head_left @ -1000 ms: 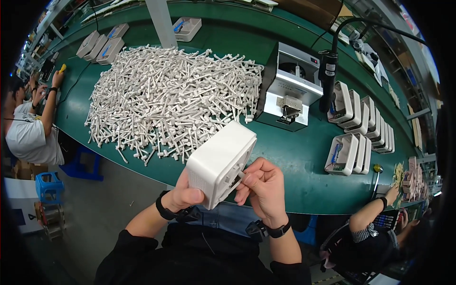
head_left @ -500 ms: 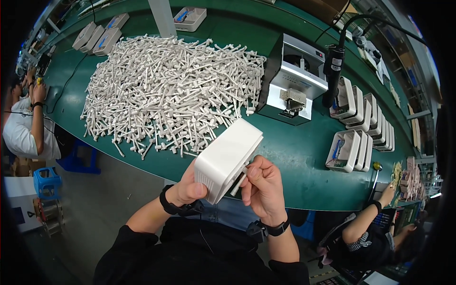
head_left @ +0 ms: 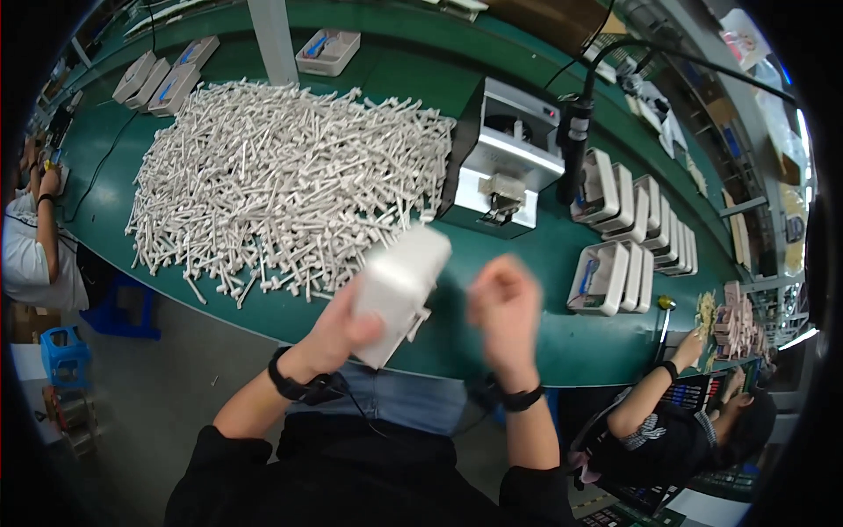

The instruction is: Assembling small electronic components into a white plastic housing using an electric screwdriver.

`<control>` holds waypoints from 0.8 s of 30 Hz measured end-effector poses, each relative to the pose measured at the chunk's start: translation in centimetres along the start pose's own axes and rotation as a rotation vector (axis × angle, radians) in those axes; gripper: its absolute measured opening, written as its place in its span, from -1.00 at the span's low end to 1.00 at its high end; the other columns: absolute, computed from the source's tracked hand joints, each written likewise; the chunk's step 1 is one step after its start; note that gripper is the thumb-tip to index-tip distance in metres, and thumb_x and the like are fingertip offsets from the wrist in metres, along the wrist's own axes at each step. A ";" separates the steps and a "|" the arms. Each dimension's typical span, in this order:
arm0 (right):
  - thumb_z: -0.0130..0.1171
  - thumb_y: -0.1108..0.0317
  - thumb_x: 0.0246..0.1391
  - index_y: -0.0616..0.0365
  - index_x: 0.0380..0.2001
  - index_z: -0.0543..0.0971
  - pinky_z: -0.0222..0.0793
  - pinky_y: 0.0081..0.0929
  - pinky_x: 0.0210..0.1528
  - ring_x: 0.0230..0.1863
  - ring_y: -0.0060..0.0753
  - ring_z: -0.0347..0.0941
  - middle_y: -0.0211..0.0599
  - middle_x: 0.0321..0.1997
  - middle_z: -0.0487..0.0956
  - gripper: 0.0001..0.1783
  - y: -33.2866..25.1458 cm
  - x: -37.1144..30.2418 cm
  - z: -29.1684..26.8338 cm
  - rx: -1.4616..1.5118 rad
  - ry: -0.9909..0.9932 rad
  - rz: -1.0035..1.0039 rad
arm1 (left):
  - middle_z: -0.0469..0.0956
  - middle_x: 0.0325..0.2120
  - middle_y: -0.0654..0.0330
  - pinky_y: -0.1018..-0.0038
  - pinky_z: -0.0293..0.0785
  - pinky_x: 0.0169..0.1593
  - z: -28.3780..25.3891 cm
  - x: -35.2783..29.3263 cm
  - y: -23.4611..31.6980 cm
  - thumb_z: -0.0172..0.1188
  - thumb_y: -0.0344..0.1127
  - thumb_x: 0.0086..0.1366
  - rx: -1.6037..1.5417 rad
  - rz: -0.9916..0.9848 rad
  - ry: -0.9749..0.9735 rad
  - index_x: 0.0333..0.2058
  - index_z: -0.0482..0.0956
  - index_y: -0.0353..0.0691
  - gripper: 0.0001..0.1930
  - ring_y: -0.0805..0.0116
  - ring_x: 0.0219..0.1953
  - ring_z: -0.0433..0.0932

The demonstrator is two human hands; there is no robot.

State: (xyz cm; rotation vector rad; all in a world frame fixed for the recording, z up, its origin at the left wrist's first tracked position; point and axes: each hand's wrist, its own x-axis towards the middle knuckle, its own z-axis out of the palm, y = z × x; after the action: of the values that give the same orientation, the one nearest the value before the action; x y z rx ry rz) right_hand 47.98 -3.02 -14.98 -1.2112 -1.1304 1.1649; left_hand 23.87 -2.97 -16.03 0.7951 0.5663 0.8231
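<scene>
My left hand (head_left: 335,332) is wrapped round a white plastic housing (head_left: 397,285), box-shaped with rounded corners, held tilted above the table's front edge. A small white stem-like part (head_left: 419,325) sticks out from the housing's right side. To the right of it, apart from the housing, is my right hand (head_left: 507,312). Motion smears its fingers; they look curled, and whether anything is in them cannot be made out. Beyond the housing a wide heap of white plastic stems (head_left: 290,189) with thicker ends covers the table.
A black and silver machine (head_left: 505,167) stands right of the heap, beside a black hand tool on a cable (head_left: 575,145). Rows of white housings (head_left: 606,281) with blue parts inside stand further right on the green table (head_left: 439,356). A co-worker (head_left: 650,439) sits right, another (head_left: 35,246) left.
My right hand has come away from the small stem-like part and moved right. The housing has turned in my left hand. The whole view has shifted, so the table's things appear further left.
</scene>
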 end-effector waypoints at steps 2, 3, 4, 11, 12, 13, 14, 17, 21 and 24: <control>0.29 0.17 0.40 0.16 -0.13 0.54 0.27 -0.65 -0.42 -0.46 -0.70 0.36 -0.53 -0.41 0.50 -0.73 -3.2 5.2 -3.3 -0.161 0.289 -0.336 | 0.38 0.34 -0.13 0.10 0.31 0.47 1.4 0.5 0.7 0.52 0.30 0.09 0.491 0.145 -0.080 0.49 0.14 -0.34 0.20 -0.02 0.38 0.41; 0.31 0.15 0.39 0.21 -0.02 0.57 0.34 -0.66 -0.34 -0.38 -0.67 0.43 -0.49 -0.34 0.55 -0.66 -5.0 7.9 -5.0 -0.262 0.444 -0.505 | 0.39 0.32 -0.14 0.09 0.29 0.47 2.8 0.7 0.9 0.53 0.24 0.09 0.975 0.266 -0.166 0.48 0.16 -0.36 0.18 -0.04 0.37 0.40; 0.35 0.20 0.34 0.25 0.02 0.54 0.36 -0.65 -0.26 -0.28 -0.68 0.45 -0.43 -0.24 0.57 -0.62 -5.8 10.6 -7.1 -0.535 0.524 -0.605 | 0.41 0.30 -0.15 0.08 0.27 0.47 4.1 0.9 0.8 0.54 0.19 0.09 1.461 0.395 -0.244 0.46 0.18 -0.38 0.15 -0.06 0.36 0.39; 0.36 0.26 0.31 0.31 0.03 0.52 0.43 -0.56 -0.23 -0.28 -0.56 0.52 -0.32 -0.23 0.61 -0.60 -5.1 15.6 -10.6 -0.487 0.215 -0.332 | 0.41 0.27 -0.16 0.03 0.25 0.45 4.7 1.3 -1.0 0.56 0.04 0.10 1.589 0.521 -0.128 0.44 0.18 -0.45 0.10 -0.10 0.34 0.37; 0.34 0.27 0.31 0.30 0.01 0.53 0.44 -0.53 -0.27 -0.32 -0.53 0.51 -0.28 -0.27 0.61 -0.64 -5.3 14.5 -10.9 -0.549 0.215 -0.245 | 0.41 0.27 -0.16 0.04 0.28 0.43 4.2 0.9 -0.9 0.57 0.02 0.10 1.581 0.545 -0.084 0.44 0.16 -0.46 0.10 -0.10 0.34 0.38; 0.34 0.31 0.31 0.27 -0.01 0.52 0.44 -0.50 -0.29 -0.37 -0.50 0.49 -0.29 -0.32 0.58 -0.67 -5.7 13.0 -10.3 -0.407 0.266 -0.264 | 0.41 0.27 -0.16 0.04 0.28 0.43 3.2 0.7 -1.2 0.57 0.02 0.10 1.571 0.539 -0.064 0.44 0.16 -0.46 0.10 -0.10 0.34 0.38; 0.33 0.35 0.30 0.24 -0.04 0.50 0.45 -0.46 -0.32 -0.41 -0.47 0.46 -0.30 -0.36 0.54 -0.71 -6.6 11.3 -9.5 -0.268 0.325 -0.281 | 0.40 0.28 -0.16 0.07 0.32 0.41 1.9 0.8 -1.7 0.59 -0.01 0.08 1.416 0.489 -0.074 0.43 0.15 -0.45 0.11 -0.12 0.33 0.39; 0.31 0.40 0.30 0.18 -0.07 0.46 0.43 -0.43 -0.37 -0.49 -0.46 0.39 -0.35 -0.43 0.47 -0.75 -10.7 7.5 -5.7 0.021 0.341 -0.393 | 0.39 0.29 -0.15 0.12 0.39 0.38 0.3 0.7 -3.1 0.63 -0.06 0.04 1.098 0.362 -0.097 0.43 0.14 -0.44 0.13 -0.15 0.32 0.41; 0.27 0.45 0.32 0.19 -0.04 0.44 0.40 -0.39 -0.42 -0.53 -0.46 0.36 -0.35 -0.45 0.44 -0.75 -12.0 6.7 -1.8 0.071 0.109 -0.674 | 0.38 0.30 -0.16 0.19 0.47 0.32 0.4 0.8 -3.2 0.68 -0.12 -0.02 1.134 0.412 -0.065 0.41 0.14 -0.41 0.14 -0.18 0.30 0.45; 0.27 0.46 0.33 0.20 -0.05 0.44 0.39 -0.38 -0.44 -0.54 -0.47 0.34 -0.36 -0.47 0.43 -0.76 -11.3 9.3 0.4 0.034 0.096 -0.768 | 0.38 0.30 -0.17 0.17 0.48 0.32 0.4 0.9 -3.3 0.68 -0.10 -0.02 1.147 0.412 0.025 0.38 0.18 -0.40 0.12 -0.18 0.29 0.48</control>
State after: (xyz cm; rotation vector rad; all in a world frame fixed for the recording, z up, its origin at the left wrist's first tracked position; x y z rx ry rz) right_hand 48.66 6.17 -3.62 -0.6817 -1.3246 0.5277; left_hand 26.05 -3.83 -18.60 1.9994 0.9219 0.8486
